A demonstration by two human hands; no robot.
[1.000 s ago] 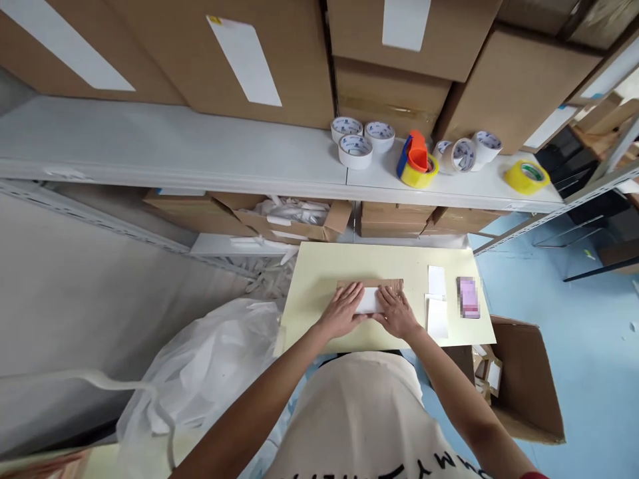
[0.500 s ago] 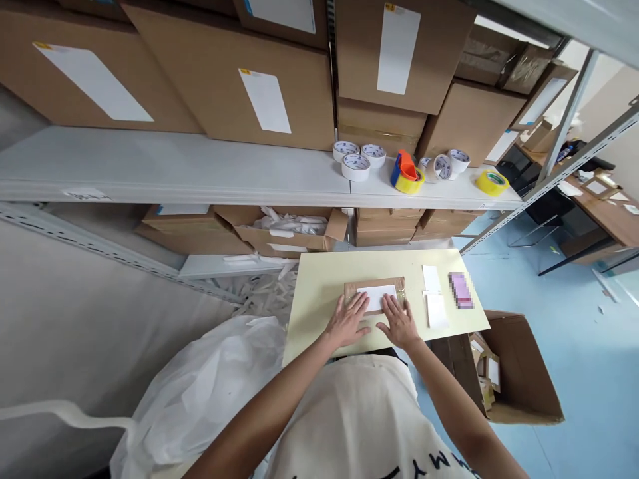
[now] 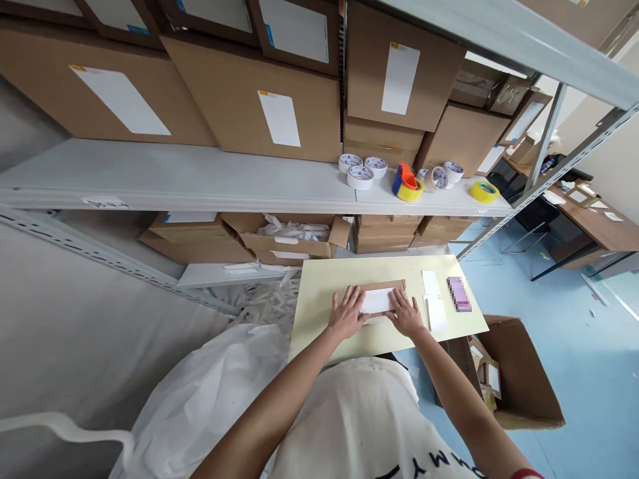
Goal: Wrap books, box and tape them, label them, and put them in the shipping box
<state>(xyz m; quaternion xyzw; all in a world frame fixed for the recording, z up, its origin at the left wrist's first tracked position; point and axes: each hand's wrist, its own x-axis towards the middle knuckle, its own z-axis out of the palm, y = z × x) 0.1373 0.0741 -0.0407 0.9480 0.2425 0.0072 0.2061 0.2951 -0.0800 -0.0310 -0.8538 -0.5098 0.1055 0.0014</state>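
A flat brown cardboard parcel (image 3: 382,287) with a white label (image 3: 377,301) on its top lies on the pale yellow table (image 3: 324,293). My left hand (image 3: 347,311) lies flat on the parcel's left end, fingers stretched out. My right hand (image 3: 407,313) rests flat on its right end, fingers also stretched out. Both palms press on the parcel, and neither hand grips it.
White label sheets (image 3: 435,307) and a blurred pink item (image 3: 458,293) lie right of the parcel. An open cardboard box (image 3: 519,379) stands on the blue floor at right. Tape rolls (image 3: 360,175) and a tape dispenser (image 3: 407,183) sit on the shelf. A white plastic bag (image 3: 210,392) lies left.
The camera tilted up, showing more shelf. Both hands slid from the parcel's near edge up onto its two ends, beside the white label.
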